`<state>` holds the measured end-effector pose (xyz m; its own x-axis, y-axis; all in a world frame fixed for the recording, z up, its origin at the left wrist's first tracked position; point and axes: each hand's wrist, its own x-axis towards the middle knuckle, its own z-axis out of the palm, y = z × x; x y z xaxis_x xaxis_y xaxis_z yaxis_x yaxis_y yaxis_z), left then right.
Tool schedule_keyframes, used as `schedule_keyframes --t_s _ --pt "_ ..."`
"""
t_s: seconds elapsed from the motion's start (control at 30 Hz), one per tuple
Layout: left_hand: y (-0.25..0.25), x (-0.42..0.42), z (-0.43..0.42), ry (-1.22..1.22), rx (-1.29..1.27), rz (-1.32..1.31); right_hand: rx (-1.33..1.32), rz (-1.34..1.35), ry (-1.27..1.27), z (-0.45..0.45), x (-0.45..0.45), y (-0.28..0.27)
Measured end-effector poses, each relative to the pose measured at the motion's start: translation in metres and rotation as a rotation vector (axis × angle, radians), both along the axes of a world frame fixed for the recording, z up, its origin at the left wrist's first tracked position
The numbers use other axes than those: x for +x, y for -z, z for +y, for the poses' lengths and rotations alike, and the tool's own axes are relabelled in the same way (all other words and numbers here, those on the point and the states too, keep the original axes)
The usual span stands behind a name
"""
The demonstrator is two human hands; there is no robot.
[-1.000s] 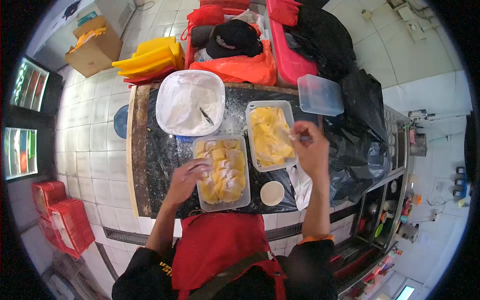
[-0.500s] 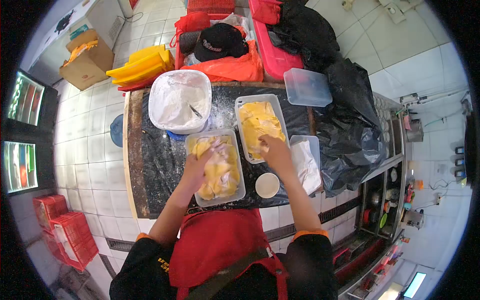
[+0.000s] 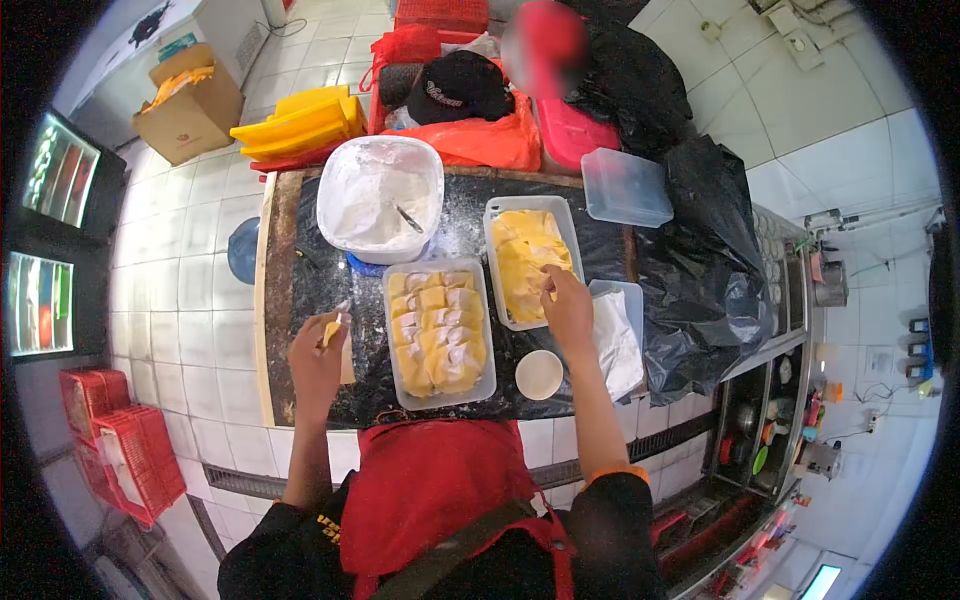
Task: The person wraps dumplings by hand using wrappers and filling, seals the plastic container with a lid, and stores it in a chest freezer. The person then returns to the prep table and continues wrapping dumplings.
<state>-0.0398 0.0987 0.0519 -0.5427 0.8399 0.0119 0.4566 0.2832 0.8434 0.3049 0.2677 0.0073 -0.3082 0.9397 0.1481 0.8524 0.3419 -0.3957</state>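
My left hand is over the left side of the black-covered table, its fingers closed on a small yellow dough piece with a whitish part. To its right, a clear plastic tub holds rows of folded yellow dough pieces dusted white. My right hand is at the right edge of a second tub of flat yellow dough sheets. Its fingers are bent together over the sheets; what they grip, if anything, is hidden.
A white basin of white powder with a utensil stands behind. A round pale bowl, a tub with a white cloth-like sheet and a clear container are on the right. Black plastic drapes the right side.
My left hand has left the tub of folded pieces and moved left, now with a small yellow piece in its fingers. My right hand stays by the sheets. The view has shifted slightly.
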Motion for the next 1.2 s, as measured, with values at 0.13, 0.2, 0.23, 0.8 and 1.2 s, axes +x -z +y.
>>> schedule_keyframes --t_s 0.13,0.2,0.23,0.8,1.2 --pt "-0.008 -0.005 0.004 -0.005 -0.253 -0.196 0.056 -0.074 -0.107 -0.01 -0.002 -0.003" --pt "0.012 -0.003 -0.001 -0.017 -0.13 -0.502 0.076 -0.096 -0.121 -0.014 -0.01 0.0" --pt "0.019 -0.001 -0.003 -0.023 -0.008 -0.804 0.101 -0.125 -0.104 -0.014 -0.011 0.007" --pt "0.015 0.009 -0.013 -0.071 0.063 -1.062 0.115 -0.082 -0.068 0.0 0.0 0.005" --pt "0.032 0.013 -0.024 0.083 0.404 -1.678 0.174 -0.185 -0.03 -0.008 -0.012 0.014"
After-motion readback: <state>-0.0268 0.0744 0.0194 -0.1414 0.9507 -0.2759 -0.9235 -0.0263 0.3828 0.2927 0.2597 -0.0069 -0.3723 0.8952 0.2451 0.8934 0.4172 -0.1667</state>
